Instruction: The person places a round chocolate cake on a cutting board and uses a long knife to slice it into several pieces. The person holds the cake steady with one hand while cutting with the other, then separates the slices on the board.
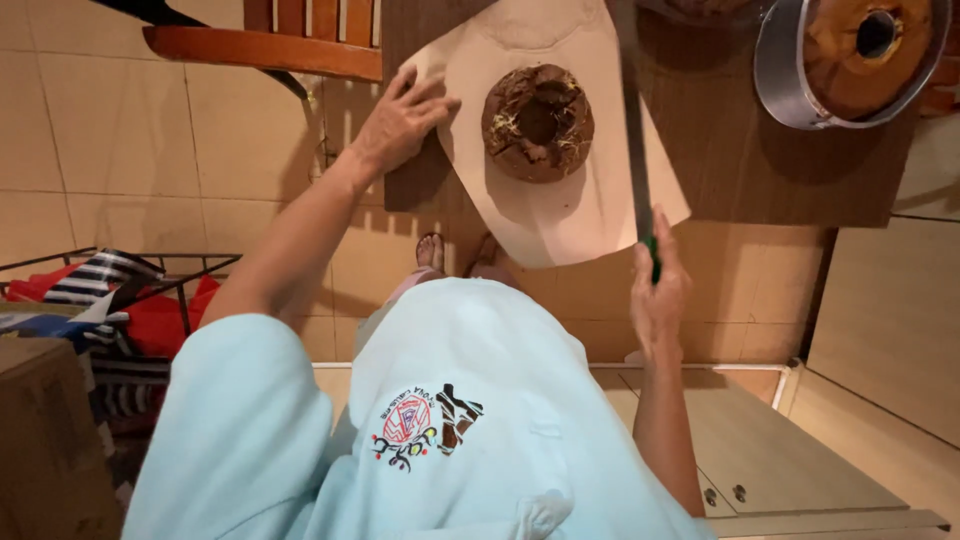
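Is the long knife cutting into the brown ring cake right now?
No. The knife, held in the right hand, lies beside the ring cake, apart from it.

A long, thin grey knife blade with a green handle (634, 140) is held by the right hand (657, 290), which is closed round the handle at the near end; the blade is stretched away toward the far side, just right of the cake. A sheet of pale beige paper (590, 215) is spread on the brown table, overhanging its near edge, and is pressed at its left edge by the flat, open left hand (402, 120). 1 dark brown ring-shaped cake (537, 122) is seen resting on the paper.
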